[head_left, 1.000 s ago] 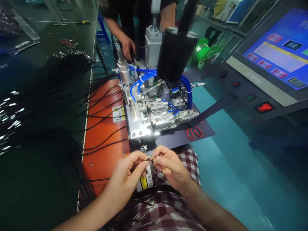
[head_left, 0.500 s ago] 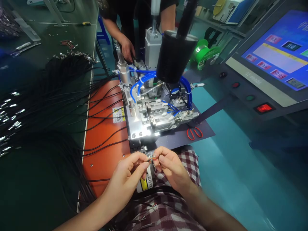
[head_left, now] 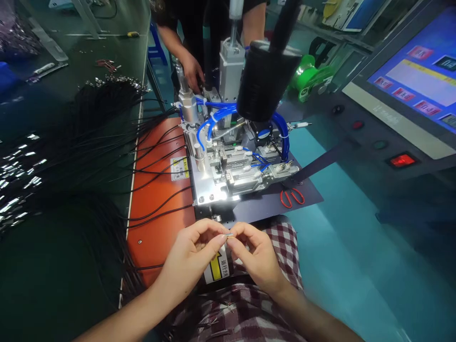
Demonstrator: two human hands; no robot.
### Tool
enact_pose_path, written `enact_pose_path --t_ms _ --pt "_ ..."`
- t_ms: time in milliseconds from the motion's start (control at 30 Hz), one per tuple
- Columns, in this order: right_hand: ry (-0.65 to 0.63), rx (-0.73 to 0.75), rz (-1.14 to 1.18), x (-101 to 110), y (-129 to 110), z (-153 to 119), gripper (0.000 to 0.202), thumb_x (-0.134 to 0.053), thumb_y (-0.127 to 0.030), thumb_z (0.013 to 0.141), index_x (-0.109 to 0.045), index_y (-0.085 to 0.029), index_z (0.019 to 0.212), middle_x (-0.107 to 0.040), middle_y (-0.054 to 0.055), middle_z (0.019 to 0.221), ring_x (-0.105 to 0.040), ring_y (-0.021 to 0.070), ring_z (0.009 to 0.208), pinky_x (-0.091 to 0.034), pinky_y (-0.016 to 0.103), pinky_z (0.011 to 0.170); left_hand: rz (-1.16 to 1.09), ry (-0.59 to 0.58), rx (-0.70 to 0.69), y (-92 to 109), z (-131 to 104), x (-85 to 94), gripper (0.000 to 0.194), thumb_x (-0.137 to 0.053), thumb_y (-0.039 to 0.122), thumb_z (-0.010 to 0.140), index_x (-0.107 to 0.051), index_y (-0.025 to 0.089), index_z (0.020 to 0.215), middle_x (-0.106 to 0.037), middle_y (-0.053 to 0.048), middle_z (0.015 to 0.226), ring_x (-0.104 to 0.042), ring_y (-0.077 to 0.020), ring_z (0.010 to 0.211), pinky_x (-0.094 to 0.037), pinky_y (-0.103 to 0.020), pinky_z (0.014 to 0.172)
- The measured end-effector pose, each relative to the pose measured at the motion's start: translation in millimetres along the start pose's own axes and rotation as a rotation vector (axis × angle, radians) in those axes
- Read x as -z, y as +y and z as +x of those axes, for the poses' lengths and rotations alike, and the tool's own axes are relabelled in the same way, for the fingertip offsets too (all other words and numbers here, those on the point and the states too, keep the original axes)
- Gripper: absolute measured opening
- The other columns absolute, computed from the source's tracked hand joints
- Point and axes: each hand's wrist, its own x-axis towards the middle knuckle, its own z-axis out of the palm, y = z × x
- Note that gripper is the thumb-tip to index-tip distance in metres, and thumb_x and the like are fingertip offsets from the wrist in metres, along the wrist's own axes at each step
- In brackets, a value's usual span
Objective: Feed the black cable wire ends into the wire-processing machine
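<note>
My left hand and my right hand meet fingertip to fingertip just below the front edge of a small metal machine. Both pinch the thin wire ends of a black cable; the strands are mostly hidden between the fingers. The hands hover over a yellow and white arrow label and my checked clothing. The machine carries blue air tubes and a black cylinder above it.
Many black cables fan across the dark table on the left and over an orange plate. Red-handled scissors lie right of the machine. Another person's hand rests behind it. A touchscreen panel stands at right.
My fingertips have closed together over the wire ends, hiding the spread strands seen earlier. The view shifted slightly, so the hands sit a little lower in the picture.
</note>
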Motion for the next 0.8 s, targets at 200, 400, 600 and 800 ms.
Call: enact_pose_path --t_ms 200,400,600,800 --pt "0.086 -0.098 -0.001 -12 2 -6 0.016 -0.059 -0.027 0.082 -0.054 -0.017 0.071 -0.049 -0.003 0.062 -0.043 0.0093 0.053 -0.037 0.022 0.051 -0.196 0.048 0.15 -10 3 -3.7 0.016 -0.067 0.028 0.074 -0.062 0.013 0.077 -0.057 0.002 0.064 -0.047 -0.0078 0.056 -0.036 -0.015 0.049" --pt "0.022 -0.093 -0.034 1 -3 -3 0.011 -0.059 -0.026 0.08 -0.059 -0.016 0.076 -0.055 -0.001 0.066 -0.048 0.0114 0.058 -0.04 0.023 0.055 -0.238 0.029 0.239 -12 1 -2.3 0.019 -0.066 0.033 0.075 -0.062 0.014 0.078 -0.041 0.007 0.05 -0.032 -0.0044 0.045 -0.024 -0.014 0.039" --pt "0.036 -0.037 -0.079 9 -7 2 0.01 -0.059 -0.025 0.079 -0.06 -0.016 0.076 -0.058 0.001 0.07 -0.05 0.013 0.062 -0.041 0.024 0.058 -0.205 0.027 0.25 -12 1 -2.2 0.022 -0.067 0.034 0.074 -0.061 0.013 0.078 -0.042 0.007 0.052 -0.031 -0.0041 0.045 -0.02 -0.014 0.038" --pt "0.053 -0.022 -0.115 3 -7 3 0.012 -0.059 -0.022 0.079 -0.057 -0.016 0.069 -0.053 -0.001 0.064 -0.046 0.0117 0.057 -0.039 0.024 0.055 -0.238 0.002 0.234 -13 2 -2.3 0.019 -0.066 0.032 0.077 -0.059 0.014 0.076 -0.038 0.008 0.049 -0.028 -0.0035 0.045 -0.019 -0.015 0.04"
